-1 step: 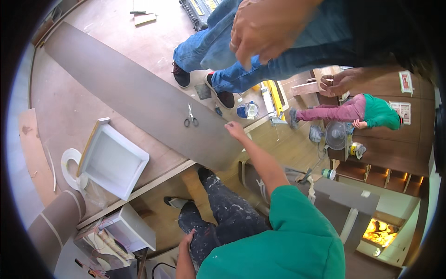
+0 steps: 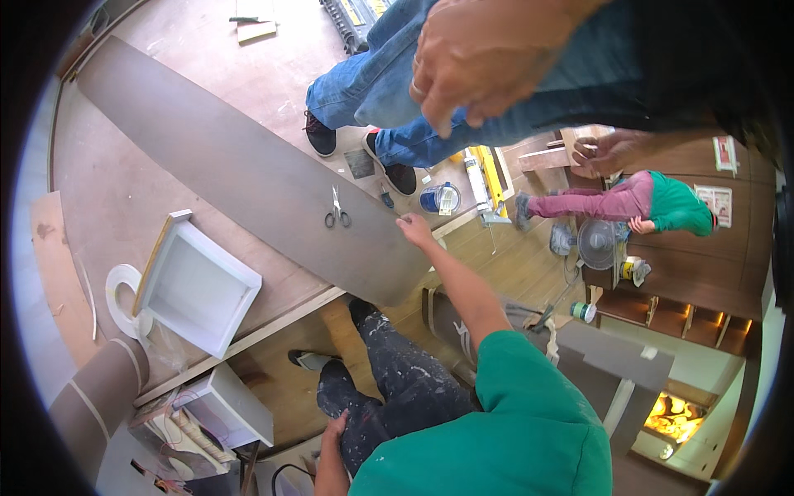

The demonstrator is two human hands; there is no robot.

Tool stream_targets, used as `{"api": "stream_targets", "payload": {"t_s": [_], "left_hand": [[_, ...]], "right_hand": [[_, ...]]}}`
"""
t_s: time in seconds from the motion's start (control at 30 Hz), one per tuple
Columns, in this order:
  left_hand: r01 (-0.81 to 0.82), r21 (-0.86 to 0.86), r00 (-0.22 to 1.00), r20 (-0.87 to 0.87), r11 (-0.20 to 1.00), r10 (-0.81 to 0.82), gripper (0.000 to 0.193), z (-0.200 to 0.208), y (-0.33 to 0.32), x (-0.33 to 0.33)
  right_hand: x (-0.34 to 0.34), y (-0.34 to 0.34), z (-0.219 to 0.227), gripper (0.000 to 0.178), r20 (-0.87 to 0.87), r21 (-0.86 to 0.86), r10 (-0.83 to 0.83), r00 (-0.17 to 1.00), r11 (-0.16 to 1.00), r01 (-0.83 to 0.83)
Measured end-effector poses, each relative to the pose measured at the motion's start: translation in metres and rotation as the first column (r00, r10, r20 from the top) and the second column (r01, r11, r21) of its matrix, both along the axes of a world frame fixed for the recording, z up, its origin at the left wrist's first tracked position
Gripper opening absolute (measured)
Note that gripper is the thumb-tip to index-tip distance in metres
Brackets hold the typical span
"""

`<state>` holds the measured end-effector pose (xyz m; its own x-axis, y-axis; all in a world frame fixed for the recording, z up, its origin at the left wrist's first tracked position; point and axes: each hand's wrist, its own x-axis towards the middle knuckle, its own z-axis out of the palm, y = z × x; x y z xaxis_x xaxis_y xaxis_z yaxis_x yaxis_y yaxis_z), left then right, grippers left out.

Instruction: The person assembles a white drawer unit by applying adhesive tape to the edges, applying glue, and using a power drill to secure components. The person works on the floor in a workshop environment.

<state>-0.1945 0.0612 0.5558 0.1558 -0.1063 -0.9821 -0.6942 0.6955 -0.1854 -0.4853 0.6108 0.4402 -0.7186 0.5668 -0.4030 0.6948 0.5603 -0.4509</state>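
Observation:
My right hand (image 2: 413, 229) is closed at the right edge of a long grey-brown laminate sheet (image 2: 223, 153), its fingers pinching that edge. The sheet lies at a slant across a wide board surface, its near end sticking out past the surface's front edge. Open-bladed scissors (image 2: 337, 208) with dark handles rest on the sheet, left of my right hand. My left hand (image 2: 337, 425) lies on my paint-spotted dark trousers at the thigh, its fingers stretched out and partly hidden.
A person in blue jeans (image 2: 347, 95) stands beyond the sheet, hands (image 2: 488, 66) near me. Close by are a blue-labelled can (image 2: 440, 198) and a yellow level (image 2: 490, 176). Left are a white drawer box (image 2: 198, 285) and tape roll (image 2: 122, 289). Another worker (image 2: 637, 198) stands right, beside a fan (image 2: 597, 243).
The view shifts slightly. The near hand of the person in jeans comes a little lower. My hands stay in the same places, at the sheet's edge and on my thigh.

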Motion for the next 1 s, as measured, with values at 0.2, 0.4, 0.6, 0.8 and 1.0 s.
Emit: {"api": "stream_targets", "payload": {"t_s": [0.2,0.4,0.6,0.8,1.0], "left_hand": [[0.223,-0.127,0.975,0.047,0.966,-0.219,0.102,0.005,0.048,0.029],[0.165,-0.222,0.985,0.087,0.961,-0.149,0.093,0.035,0.062,0.005],[0.23,-0.207,0.973,0.068,0.951,-0.22,0.087,0.045,0.079,-0.008],[0.202,-0.266,0.977,-0.005,0.942,-0.211,0.087,0.048,0.059,-0.017],[-0.011,-0.167,0.916,-0.398,0.986,-0.057,0.08,0.041,0.019,-0.032]], "right_hand": [[-0.08,0.008,-0.029,0.046,0.152,0.077,-0.059,0.987,0.996,0.048],[-0.117,0.006,-0.034,0.056,0.461,0.127,-0.04,0.886,0.992,-0.021],[-0.118,0.0,-0.027,0.04,0.184,0.194,-0.001,0.983,0.98,-0.035],[-0.092,-0.016,0.027,0.038,-0.029,0.174,0.165,0.986,0.972,-0.157],[0.025,-0.036,0.086,0.037,0.167,-0.169,0.304,0.938,0.946,-0.277]]}}
